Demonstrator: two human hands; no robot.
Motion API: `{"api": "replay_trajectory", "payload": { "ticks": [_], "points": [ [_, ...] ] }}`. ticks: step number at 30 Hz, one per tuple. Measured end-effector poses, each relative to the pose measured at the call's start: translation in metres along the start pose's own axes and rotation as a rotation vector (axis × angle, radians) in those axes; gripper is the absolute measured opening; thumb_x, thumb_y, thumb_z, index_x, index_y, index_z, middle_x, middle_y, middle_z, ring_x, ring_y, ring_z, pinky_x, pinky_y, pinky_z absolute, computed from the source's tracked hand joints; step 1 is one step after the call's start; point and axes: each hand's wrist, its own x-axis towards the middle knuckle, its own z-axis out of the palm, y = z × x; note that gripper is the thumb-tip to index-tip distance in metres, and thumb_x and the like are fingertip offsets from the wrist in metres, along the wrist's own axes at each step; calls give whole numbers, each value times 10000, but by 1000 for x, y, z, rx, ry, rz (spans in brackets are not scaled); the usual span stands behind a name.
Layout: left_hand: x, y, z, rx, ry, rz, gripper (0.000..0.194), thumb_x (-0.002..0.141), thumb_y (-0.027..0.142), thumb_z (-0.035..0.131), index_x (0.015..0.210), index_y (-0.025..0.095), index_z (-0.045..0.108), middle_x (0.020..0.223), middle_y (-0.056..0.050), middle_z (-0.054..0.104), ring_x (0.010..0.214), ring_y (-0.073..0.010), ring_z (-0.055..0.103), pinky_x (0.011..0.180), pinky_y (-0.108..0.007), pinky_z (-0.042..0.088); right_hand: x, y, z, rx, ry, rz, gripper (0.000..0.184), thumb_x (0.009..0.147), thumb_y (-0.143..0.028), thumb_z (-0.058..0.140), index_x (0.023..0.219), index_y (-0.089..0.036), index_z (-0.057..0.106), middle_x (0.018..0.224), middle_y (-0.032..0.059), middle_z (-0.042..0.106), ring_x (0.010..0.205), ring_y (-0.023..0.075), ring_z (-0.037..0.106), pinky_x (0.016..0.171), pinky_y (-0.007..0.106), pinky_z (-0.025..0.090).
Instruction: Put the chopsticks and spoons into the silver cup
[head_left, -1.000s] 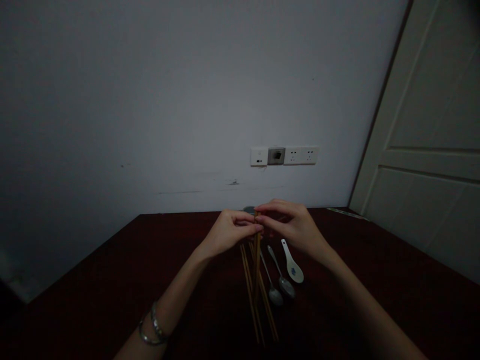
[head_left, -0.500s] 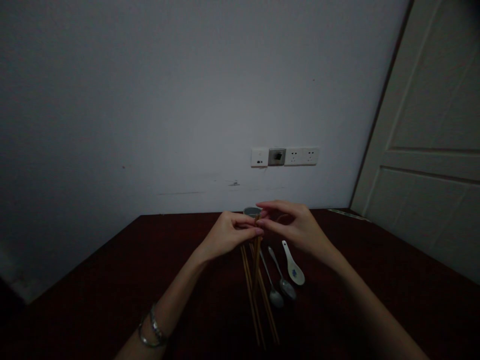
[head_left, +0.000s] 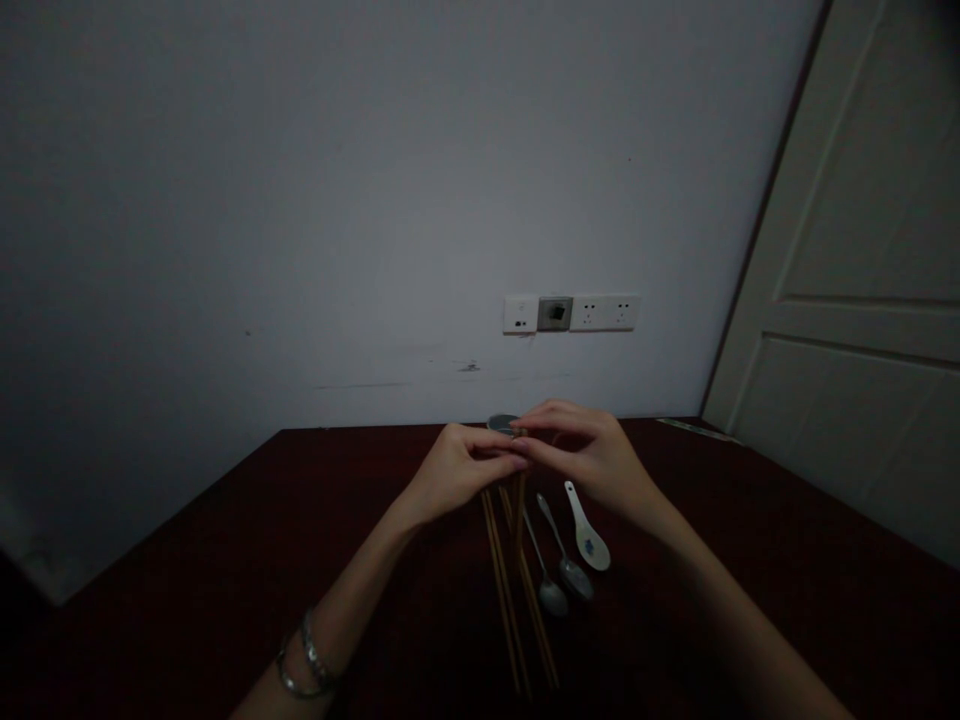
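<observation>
One round container (head_left: 498,421) behind the fingertips, partly hidden; can't make out contents. Left hand (head_left: 454,472) and right hand (head_left: 589,450) both pinch the held chopsticks (head_left: 519,515) near their top ends, over the loose chopsticks (head_left: 538,612). Long axis near-vertical in view, lower ends down.

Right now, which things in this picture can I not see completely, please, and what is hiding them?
Held chopsticks, head view: upper parts mostly covered by the left hand and right hand; lower ends too dark to tell.
Round grey object, head view: lower part behind the hands.
Leftmost spoon, head view: handle's far end behind chopsticks or hands.
Door, head view: cut by top and right edges.
</observation>
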Motion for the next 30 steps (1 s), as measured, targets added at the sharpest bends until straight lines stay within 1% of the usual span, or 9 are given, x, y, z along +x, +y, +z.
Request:
{"api": "replay_trajectory", "payload": {
  "ticks": [3, 5, 9, 15, 18, 21, 23, 25, 30],
  "points": [
    [0, -1, 0, 2, 8, -3, 189, 706, 278, 641, 819, 144, 713, 781, -62, 686, 698, -130, 597, 666, -258, 468, -1, 3, 1, -17, 23, -69, 232, 758, -285, 614, 977, -247, 681, 817, 39, 657, 712, 132, 590, 554, 238, 471],
    [0, -2, -1, 12, 3, 7, 190, 710, 271, 635, 823, 138, 711, 775, -63, 685, 700, -129, 597, 662, -256, 467, -1, 5, 1, -10, 19, -99, 214, 761, -276, 612, 959, -250, 688, 834, 44, 652, 716, 133, 590, 537, 234, 472],
    [0, -2, -2, 31, -12, 10, 200, 713, 264, 629, 845, 136, 709, 790, -66, 689, 712, -132, 598, 660, -252, 467, -1, 7, 0, 19, -13, -77, 177, 761, -263, 615, 913, -243, 703, 866, 49, 640, 722, 132, 590, 532, 233, 480],
    [-1, 1, -3, 62, -21, 12, 203, 716, 289, 629, 810, 130, 712, 767, -64, 684, 700, -132, 592, 641, -244, 461, -1, 11, -1, 44, -45, -78, 172, 757, -261, 615, 900, -254, 710, 899, 49, 640, 751, 139, 590, 610, 265, 496],
    [-1, 2, -3, 36, -23, -1, 216, 730, 294, 614, 812, 119, 709, 766, -70, 681, 688, -131, 592, 630, -245, 462, -1, 12, -2, 91, -66, -16, 228, 733, -286, 640, 953, -263, 693, 924, 50, 635, 760, 141, 585, 574, 251, 486],
    [-1, 4, -2, 11, -17, -20, 221, 727, 286, 617, 842, 119, 705, 797, -79, 684, 697, -133, 597, 646, -253, 467, 1, 12, -3, 142, -19, 73, 306, 711, -313, 660, 1012, -265, 669, 903, 47, 636, 760, 141, 581, 586, 257, 480],
    [0, 4, -2, 12, -20, -23, 213, 721, 279, 622, 834, 119, 705, 792, -81, 685, 696, -134, 598, 647, -254, 467, 2, 13, -2, 152, 27, 117, 243, 705, -320, 663, 933, -244, 699, 850, 47, 638, 748, 143, 581, 613, 271, 475],
    [0, 3, -1, 23, -30, -28, 210, 719, 283, 624, 824, 120, 706, 773, -78, 685, 687, -133, 598, 639, -252, 465, 3, 12, -1, 151, 40, 142, 161, 700, -315, 666, 819, -221, 720, 805, 48, 638, 735, 146, 582, 621, 277, 467],
    [2, -4, 2, 23, -18, -33, 214, 712, 275, 631, 863, 143, 705, 802, -72, 689, 706, -134, 606, 668, -261, 468, 3, 8, 4, 141, -10, 197, 140, 690, -310, 668, 746, -192, 719, 765, 53, 631, 690, 143, 579, 595, 273, 453]
  ]
}}
